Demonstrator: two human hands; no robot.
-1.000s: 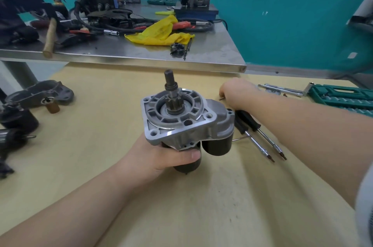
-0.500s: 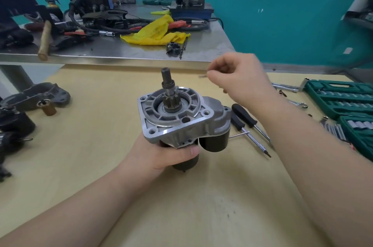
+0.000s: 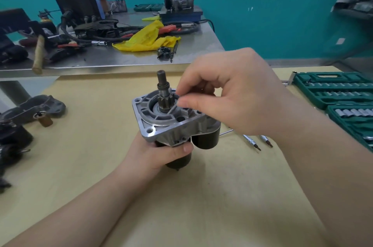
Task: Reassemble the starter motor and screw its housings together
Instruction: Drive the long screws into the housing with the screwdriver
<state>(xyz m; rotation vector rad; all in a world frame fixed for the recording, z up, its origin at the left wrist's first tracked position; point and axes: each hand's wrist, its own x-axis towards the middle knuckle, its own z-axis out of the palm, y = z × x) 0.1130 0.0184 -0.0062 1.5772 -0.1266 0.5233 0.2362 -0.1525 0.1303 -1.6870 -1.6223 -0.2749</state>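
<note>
The starter motor (image 3: 161, 123) stands upright above the yellow table, its silver drive-end housing on top and the pinion shaft (image 3: 163, 87) pointing up. My left hand (image 3: 157, 153) grips the black motor body from below, thumb on the front. My right hand (image 3: 228, 93) hovers over the housing's right side and pinches a thin screw (image 3: 172, 108) between thumb and forefinger, its tip slanting down into the housing face near the pinion. The solenoid's black cylinder (image 3: 205, 140) shows under my right hand.
Two screwdrivers (image 3: 256, 141) lie on the table right of the motor. Green socket-set cases (image 3: 339, 93) sit at the right edge. Another housing (image 3: 34, 110) and dark motor parts lie at the left. Behind is a steel bench (image 3: 121, 59) with a hammer, cables, yellow cloth.
My right hand rose from the table beyond the motor with a screw pinched in it, then came down over the housing top. My left hand kept the motor upright.
</note>
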